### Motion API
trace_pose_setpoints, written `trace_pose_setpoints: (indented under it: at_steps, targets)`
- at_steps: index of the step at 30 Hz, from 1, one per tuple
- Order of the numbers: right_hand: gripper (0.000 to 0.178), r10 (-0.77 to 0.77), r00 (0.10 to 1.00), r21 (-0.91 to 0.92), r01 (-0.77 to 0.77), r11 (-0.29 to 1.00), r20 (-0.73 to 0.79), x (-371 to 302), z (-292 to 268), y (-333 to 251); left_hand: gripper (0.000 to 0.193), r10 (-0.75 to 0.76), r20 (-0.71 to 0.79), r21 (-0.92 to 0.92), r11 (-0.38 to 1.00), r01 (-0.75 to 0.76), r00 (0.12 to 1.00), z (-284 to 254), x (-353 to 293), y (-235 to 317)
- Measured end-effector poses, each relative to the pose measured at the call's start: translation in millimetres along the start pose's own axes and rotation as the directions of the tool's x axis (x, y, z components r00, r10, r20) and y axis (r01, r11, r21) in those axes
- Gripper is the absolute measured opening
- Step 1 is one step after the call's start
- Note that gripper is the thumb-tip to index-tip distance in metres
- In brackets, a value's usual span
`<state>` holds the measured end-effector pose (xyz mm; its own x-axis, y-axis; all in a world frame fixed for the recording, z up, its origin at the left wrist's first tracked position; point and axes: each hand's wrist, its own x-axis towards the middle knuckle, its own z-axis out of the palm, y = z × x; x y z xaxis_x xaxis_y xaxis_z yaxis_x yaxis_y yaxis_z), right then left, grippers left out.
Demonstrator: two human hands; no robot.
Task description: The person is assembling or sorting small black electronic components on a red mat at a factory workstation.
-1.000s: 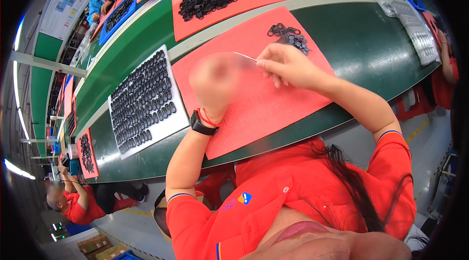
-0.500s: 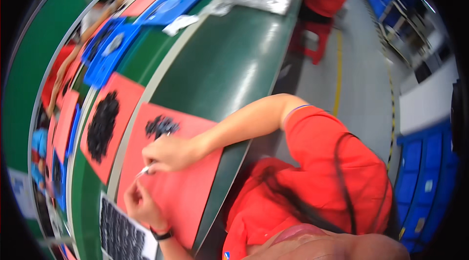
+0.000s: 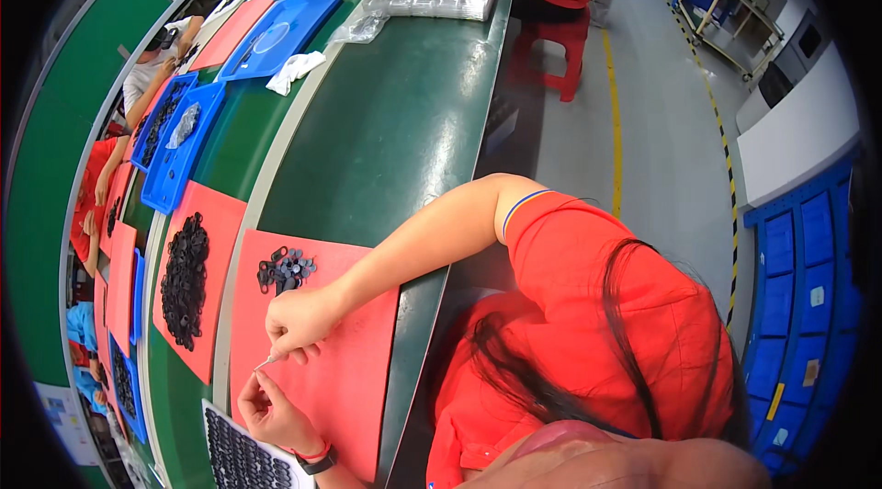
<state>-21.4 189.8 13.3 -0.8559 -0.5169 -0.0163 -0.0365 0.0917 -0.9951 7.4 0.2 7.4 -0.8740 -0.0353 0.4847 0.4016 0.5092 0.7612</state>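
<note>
One blue tray (image 3: 142, 165) holds a heap of black parts (image 3: 163, 117); a second blue tray (image 3: 165, 187) beside it carries a clear plastic bag (image 3: 184, 126). Near the lower edge, a white tray (image 3: 299, 472) bears close rows of dark oval pieces (image 3: 241, 452). Compared with one second ago, the view has turned rightward, showing more aisle (image 3: 652, 121), and the left hand (image 3: 273, 411) is no longer a blurred fist. The right hand (image 3: 303, 319) is closed on a slim pale tool (image 3: 267, 362), over the red mat (image 3: 344, 379); its short exposed length points toward the left hand. The left thumb and forefinger curve together at its tip; whether they pinch anything, I cannot tell at this size.
</note>
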Motion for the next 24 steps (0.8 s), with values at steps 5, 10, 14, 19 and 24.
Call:
trace_pose_setpoints:
  at_steps: [5,10,14,19,24]
  targets:
    - [0.023,-0.143,0.986,-0.094,0.135,0.986,-0.081,2,-1,3,0.013,0.011,-0.004,0.052,0.999,-0.010,1.000,-1,0,0]
    - [0.022,0.004,1.000,0.038,-0.005,0.999,0.021,0,1,-1,0.012,0.004,-0.010,0.026,1.000,-0.004,1.000,-1,-1,-1]
    - [0.023,-0.144,0.987,-0.077,0.138,0.987,-0.068,1,-4,5,0.012,0.019,-0.012,0.031,0.999,-0.019,1.000,2,-1,4]
    - [0.023,0.008,1.000,0.007,-0.008,1.000,0.022,-5,-3,-6,0.012,0.006,-0.036,0.027,1.000,-0.005,0.999,2,-2,6]
    - [0.025,0.023,0.995,-0.019,-0.021,1.000,0.099,2,-3,-6,0.013,0.032,-0.067,-0.003,0.999,-0.032,0.997,-3,4,-2]
